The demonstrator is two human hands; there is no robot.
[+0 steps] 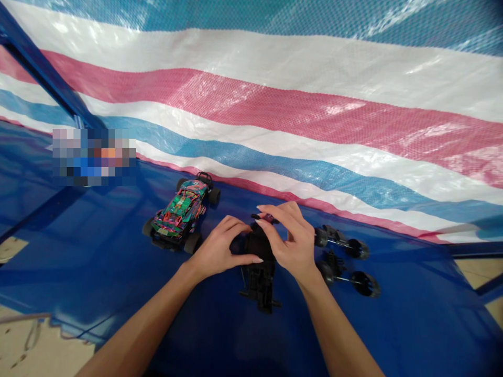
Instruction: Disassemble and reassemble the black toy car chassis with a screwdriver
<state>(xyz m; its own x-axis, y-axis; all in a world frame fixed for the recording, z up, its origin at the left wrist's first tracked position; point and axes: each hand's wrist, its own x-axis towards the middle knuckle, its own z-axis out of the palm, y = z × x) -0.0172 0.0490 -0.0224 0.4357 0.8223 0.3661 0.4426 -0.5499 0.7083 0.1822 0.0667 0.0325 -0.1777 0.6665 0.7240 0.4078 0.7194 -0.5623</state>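
Observation:
A black toy car chassis lies on the glossy blue table in front of me. My left hand curls around its left side, thumb stretched across toward the middle. My right hand presses on the chassis's far end, fingers bent over a small dark part with a purple tint. Both hands touch the chassis. A finished toy race car with a green, red and pink body stands to the left of my hands.
Two black axle assemblies with wheels lie right of my right hand. A striped red, white and blue tarp rises behind the table. A blue frame bar runs at the upper left. Floor shows at the corners.

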